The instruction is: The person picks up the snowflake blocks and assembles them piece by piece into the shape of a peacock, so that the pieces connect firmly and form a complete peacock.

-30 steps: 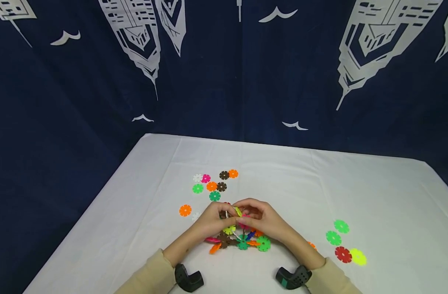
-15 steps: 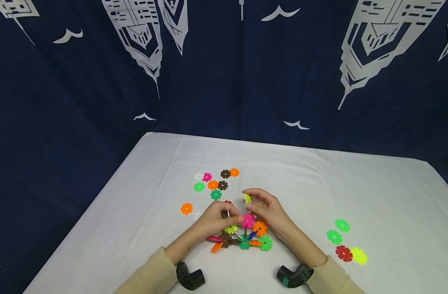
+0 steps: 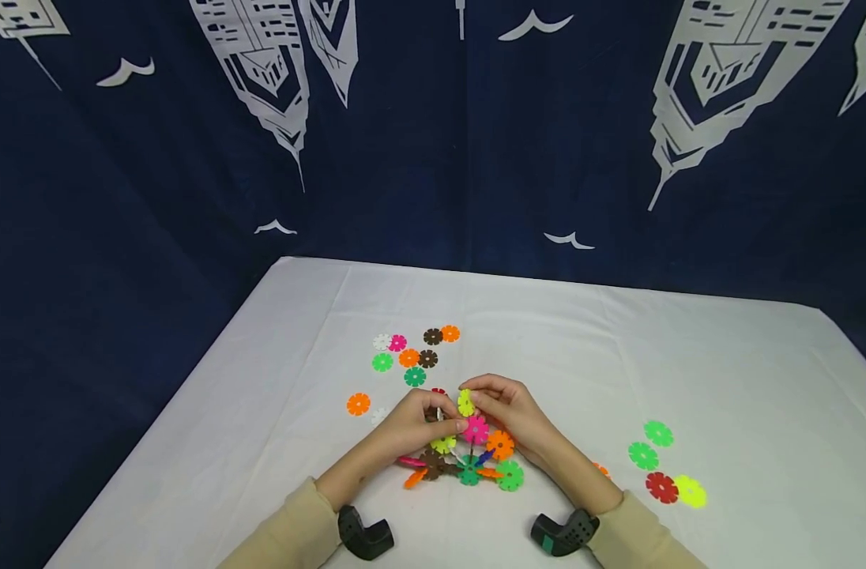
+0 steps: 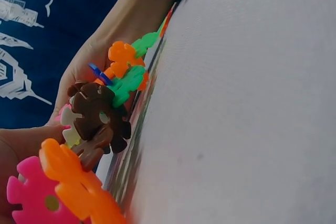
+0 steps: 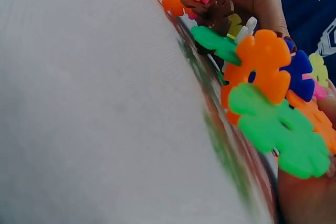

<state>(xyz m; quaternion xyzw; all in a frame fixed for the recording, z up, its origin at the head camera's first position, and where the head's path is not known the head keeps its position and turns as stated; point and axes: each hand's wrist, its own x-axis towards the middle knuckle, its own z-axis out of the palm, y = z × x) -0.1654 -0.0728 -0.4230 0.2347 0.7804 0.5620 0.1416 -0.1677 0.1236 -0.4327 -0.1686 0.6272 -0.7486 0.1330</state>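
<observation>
While the left hand pinched the pink disc, the right hand lowered its pinched yellow disc towards it.
Whether the two touched was unclear.

2 hands, 4 loose green discs

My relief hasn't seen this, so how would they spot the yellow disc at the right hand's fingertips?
On the white table, find the cluster of joined discs between left hand and right hand. The yellow disc is just above a pink disc in the head view. Unlike the flat yellow disc beside the red disc, this one is pinched by the right hand.
</observation>
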